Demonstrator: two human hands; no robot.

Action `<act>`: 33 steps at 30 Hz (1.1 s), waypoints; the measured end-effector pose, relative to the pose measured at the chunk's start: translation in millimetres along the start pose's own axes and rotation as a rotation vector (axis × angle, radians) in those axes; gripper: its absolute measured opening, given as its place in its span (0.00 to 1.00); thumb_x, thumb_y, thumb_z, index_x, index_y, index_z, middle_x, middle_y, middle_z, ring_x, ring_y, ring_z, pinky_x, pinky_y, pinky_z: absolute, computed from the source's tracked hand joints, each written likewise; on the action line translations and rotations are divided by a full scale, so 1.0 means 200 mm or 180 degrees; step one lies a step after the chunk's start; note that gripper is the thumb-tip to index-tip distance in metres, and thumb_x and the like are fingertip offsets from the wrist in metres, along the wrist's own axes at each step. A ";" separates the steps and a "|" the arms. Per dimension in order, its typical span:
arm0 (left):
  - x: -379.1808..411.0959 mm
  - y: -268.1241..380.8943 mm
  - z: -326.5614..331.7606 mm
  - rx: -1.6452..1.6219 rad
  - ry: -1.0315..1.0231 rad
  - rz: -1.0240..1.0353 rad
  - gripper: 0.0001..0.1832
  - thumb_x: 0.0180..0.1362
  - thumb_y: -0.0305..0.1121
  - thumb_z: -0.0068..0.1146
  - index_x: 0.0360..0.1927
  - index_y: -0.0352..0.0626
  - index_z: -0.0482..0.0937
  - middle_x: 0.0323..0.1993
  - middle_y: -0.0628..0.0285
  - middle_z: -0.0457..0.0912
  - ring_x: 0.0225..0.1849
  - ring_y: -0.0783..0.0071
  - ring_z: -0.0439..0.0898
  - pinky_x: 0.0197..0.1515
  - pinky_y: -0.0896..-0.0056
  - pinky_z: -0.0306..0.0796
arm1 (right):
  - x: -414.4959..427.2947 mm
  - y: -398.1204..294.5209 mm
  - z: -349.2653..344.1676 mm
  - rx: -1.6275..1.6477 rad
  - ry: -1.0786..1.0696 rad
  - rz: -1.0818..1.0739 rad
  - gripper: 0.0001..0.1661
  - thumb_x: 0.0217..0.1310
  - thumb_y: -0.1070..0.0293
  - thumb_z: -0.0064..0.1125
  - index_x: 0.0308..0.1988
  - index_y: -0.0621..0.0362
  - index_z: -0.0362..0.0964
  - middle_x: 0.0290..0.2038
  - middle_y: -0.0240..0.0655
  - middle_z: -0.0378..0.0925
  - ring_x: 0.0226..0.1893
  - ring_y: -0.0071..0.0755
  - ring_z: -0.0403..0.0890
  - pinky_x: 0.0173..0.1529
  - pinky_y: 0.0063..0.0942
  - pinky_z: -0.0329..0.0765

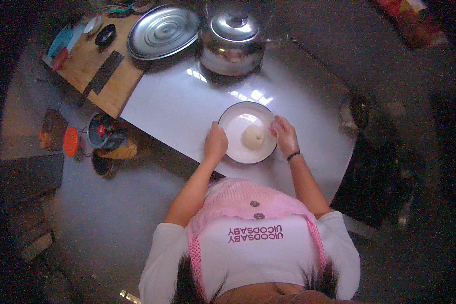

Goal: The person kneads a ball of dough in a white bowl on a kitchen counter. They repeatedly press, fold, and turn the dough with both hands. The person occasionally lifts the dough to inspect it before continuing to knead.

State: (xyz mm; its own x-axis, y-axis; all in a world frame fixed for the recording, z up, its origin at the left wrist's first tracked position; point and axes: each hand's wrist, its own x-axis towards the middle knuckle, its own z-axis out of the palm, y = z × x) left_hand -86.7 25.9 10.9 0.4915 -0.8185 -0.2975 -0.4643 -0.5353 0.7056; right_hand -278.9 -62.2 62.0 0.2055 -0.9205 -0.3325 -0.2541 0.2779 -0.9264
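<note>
A round white bowl (233,146) with a dark rim stands before me on the white tabletop. Inside it lies a smooth, pale ball of dough (253,136), right of the bowl's middle, with a small dimple on its right side. My left hand (216,143) grips the bowl's left rim, its fingers curled. At the right rim is my right hand (287,133), a dark band on its wrist; its fingertips reach over the edge close to the dough. Blur and reddish colour at those fingertips hide their exact grip.
A lidded steel pot (231,53) stands beyond the bowl, beside a large round metal lid (165,32). Further left, a wooden board (125,81) carries a dark cleaver-like blade (108,72) and a small black dish (105,35). Basins (105,131) and an orange stool-like top (71,141) stand lower left.
</note>
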 end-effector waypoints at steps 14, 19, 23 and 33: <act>0.02 0.00 0.01 0.0277 0.0053 0.0151 0.19 0.57 0.31 0.38 0.48 0.28 0.62 0.32 0.37 0.74 0.34 0.43 0.75 0.37 0.50 0.69 | 0.06 0.11 0.03 -0.2438 -0.0679 -0.0990 0.29 0.53 0.58 0.52 0.53 0.60 0.61 0.49 0.43 0.69 0.49 0.42 0.70 0.52 0.34 0.68; 0.04 -0.04 0.05 0.0241 0.0068 0.0094 0.11 0.57 0.32 0.38 0.40 0.35 0.62 0.31 0.39 0.75 0.36 0.40 0.74 0.38 0.45 0.65 | 0.00 0.06 0.18 -0.3848 -0.1150 -0.1611 0.37 0.45 0.60 0.59 0.55 0.59 0.57 0.45 0.48 0.68 0.44 0.50 0.69 0.51 0.39 0.65; 0.06 -0.08 0.06 0.0392 -0.0116 0.0150 0.11 0.57 0.32 0.38 0.40 0.36 0.63 0.32 0.38 0.74 0.36 0.41 0.74 0.39 0.45 0.65 | 0.02 0.02 0.22 -0.3329 -0.1078 -0.1340 0.37 0.42 0.56 0.61 0.52 0.59 0.60 0.45 0.47 0.66 0.45 0.50 0.68 0.50 0.41 0.66; -0.01 0.02 -0.06 0.0085 -0.0131 -0.0030 0.12 0.57 0.32 0.36 0.42 0.35 0.62 0.33 0.39 0.75 0.37 0.42 0.74 0.40 0.46 0.65 | 0.03 0.09 0.39 -0.3396 -0.0518 -0.2915 0.22 0.46 0.57 0.58 0.40 0.59 0.67 0.44 0.44 0.68 0.45 0.48 0.68 0.49 0.38 0.66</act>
State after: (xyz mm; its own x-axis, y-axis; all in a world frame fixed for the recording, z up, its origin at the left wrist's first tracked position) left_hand -80.8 28.9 22.3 0.4656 -0.8209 -0.3307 -0.4795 -0.5481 0.6853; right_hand -208.1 -41.4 29.6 0.7712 -0.5973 0.2202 -0.5402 -0.7970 -0.2702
